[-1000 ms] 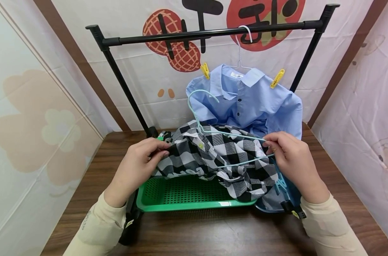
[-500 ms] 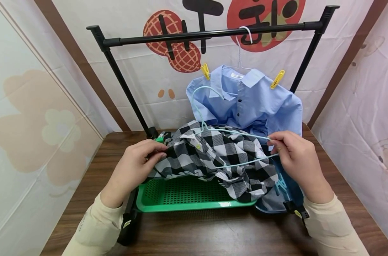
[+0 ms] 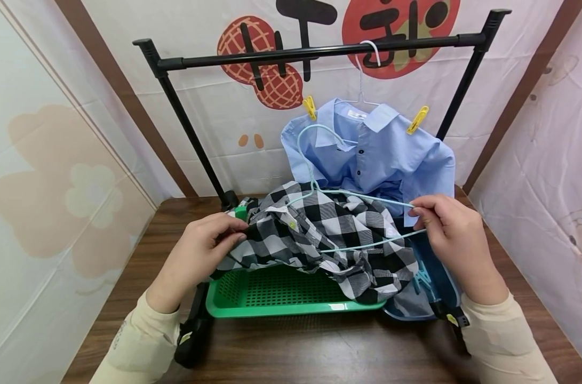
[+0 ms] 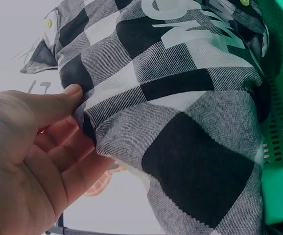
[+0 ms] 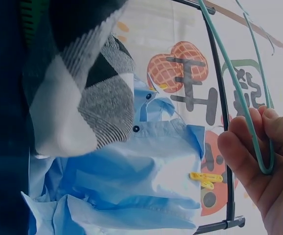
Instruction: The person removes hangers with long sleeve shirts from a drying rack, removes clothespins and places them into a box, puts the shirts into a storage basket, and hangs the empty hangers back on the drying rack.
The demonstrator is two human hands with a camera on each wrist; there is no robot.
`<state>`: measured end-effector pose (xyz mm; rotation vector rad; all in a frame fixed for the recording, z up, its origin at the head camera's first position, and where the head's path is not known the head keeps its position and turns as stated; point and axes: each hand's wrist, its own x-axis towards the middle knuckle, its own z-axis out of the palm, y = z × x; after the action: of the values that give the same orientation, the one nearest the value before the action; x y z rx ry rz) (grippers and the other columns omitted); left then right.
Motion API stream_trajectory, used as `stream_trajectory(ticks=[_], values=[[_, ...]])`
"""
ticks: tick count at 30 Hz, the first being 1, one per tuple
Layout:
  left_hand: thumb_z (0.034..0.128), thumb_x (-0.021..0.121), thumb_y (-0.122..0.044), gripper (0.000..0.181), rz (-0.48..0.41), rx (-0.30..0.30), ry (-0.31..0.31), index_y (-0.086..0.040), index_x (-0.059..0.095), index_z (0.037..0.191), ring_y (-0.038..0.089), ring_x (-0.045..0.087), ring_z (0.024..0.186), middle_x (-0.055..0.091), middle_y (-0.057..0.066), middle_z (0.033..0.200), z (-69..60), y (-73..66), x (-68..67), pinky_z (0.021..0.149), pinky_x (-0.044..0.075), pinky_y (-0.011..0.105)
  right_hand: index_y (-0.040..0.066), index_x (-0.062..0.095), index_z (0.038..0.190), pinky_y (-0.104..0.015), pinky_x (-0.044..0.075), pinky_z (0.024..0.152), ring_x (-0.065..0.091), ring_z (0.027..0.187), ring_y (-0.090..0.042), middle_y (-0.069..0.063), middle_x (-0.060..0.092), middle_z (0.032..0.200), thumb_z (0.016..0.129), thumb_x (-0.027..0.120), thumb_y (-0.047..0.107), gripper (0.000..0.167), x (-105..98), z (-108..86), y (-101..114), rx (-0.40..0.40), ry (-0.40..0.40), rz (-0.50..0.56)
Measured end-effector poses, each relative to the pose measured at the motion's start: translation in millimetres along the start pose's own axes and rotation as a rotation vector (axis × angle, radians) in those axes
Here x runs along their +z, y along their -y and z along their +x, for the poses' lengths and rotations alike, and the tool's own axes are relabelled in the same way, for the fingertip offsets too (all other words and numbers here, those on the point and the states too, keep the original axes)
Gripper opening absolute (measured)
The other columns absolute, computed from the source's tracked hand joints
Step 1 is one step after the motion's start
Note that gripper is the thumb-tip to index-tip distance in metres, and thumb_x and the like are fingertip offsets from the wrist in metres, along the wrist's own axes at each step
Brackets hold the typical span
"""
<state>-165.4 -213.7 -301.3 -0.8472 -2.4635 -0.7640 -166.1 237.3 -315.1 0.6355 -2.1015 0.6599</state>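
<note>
A black, grey and white checked shirt (image 3: 276, 234) lies bunched over a green basket. My left hand (image 3: 201, 250) pinches the shirt's edge between thumb and fingers, as the left wrist view also shows at the checked cloth (image 4: 171, 132). By its right end my right hand (image 3: 456, 242) holds a light blue hanger (image 3: 363, 196); the bent end of the hanger (image 5: 247, 112) lies within the fingers in the right wrist view. The hanger's left end is inside or behind the shirt, and its hook stands up in front of a blue shirt.
The blue shirt (image 3: 401, 149) hangs from a black rack (image 3: 271, 55) with yellow clothespins (image 3: 417, 120) at its shoulders. Under the checked shirt sits the green basket (image 3: 295, 309). To its right is a dark blue bin (image 3: 444, 277) with light blue clips (image 3: 422, 277).
My right hand has moved slightly right with the hanger, whose hook has risen and shifted right. My left hand has drawn the shirt edge a little to the left.
</note>
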Motion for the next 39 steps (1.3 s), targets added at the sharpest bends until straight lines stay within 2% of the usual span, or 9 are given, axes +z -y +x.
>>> stream_trajectory(ticks=[6,14,21,26,31,39], values=[[0.091,0.077,-0.007,0.019,0.003,-0.012,0.012,-0.017,0.076,0.107,0.004,0.061,0.083,0.071,-0.009,0.102,-2.2,2.7,-1.5,0.069,0.05,0.019,-0.001,0.074,0.101,-0.003,0.045,0.074,0.063,0.064,-0.013,-0.008,0.074,0.084,0.087,0.073,-0.013,0.018,-3.2,0.6,-2.2,0.002,-0.028,0.012],[0.0917,0.077,-0.007,0.016,0.016,-0.034,0.044,-0.018,0.076,0.104,0.005,0.059,0.079,0.07,-0.008,0.1,-7.0,7.2,-0.4,0.065,0.05,0.023,-0.001,0.073,0.104,-0.001,0.044,0.072,0.058,0.069,0.002,-0.009,0.073,0.087,0.092,0.069,-0.008,0.015,-9.6,0.6,-8.4,0.05,0.01,-0.002],[0.0911,0.077,-0.007,0.017,0.028,-0.051,0.049,-0.018,0.076,0.104,0.005,0.059,0.08,0.071,-0.008,0.101,-11.9,12.6,-0.3,0.065,0.05,0.024,0.0,0.074,0.104,-0.001,0.044,0.069,0.058,0.066,-0.002,-0.01,0.074,0.087,0.09,0.07,-0.011,0.018,-10.5,-0.3,-9.0,0.067,-0.037,0.038],[0.0918,0.077,-0.007,0.017,0.034,-0.066,0.055,-0.019,0.075,0.105,0.006,0.06,0.081,0.071,-0.008,0.102,-13.9,14.3,-0.5,0.066,0.052,0.025,0.0,0.075,0.102,-0.001,0.044,0.07,0.058,0.069,0.005,-0.01,0.074,0.088,0.088,0.072,-0.012,0.018,-13.9,-0.6,-13.2,0.05,-0.056,0.033],[0.0915,0.077,-0.006,0.018,0.054,-0.054,0.05,-0.018,0.076,0.105,0.005,0.062,0.083,0.071,-0.007,0.102,-16.4,16.8,-1.7,0.069,0.054,0.026,-0.002,0.074,0.099,-0.001,0.045,0.071,0.06,0.07,0.006,-0.009,0.074,0.087,0.083,0.073,-0.018,0.022,-17.5,0.0,-17.4,0.018,-0.07,0.053],[0.0895,0.078,-0.004,0.02,0.068,-0.044,0.043,-0.016,0.076,0.105,0.004,0.06,0.08,0.072,-0.007,0.102,-20.6,24.0,-6.2,0.066,0.05,0.022,-0.004,0.074,0.1,-0.001,0.044,0.07,0.055,0.07,0.013,-0.01,0.074,0.084,0.081,0.075,-0.018,0.024,-23.9,-0.7,-23.7,0.032,-0.091,0.044]])
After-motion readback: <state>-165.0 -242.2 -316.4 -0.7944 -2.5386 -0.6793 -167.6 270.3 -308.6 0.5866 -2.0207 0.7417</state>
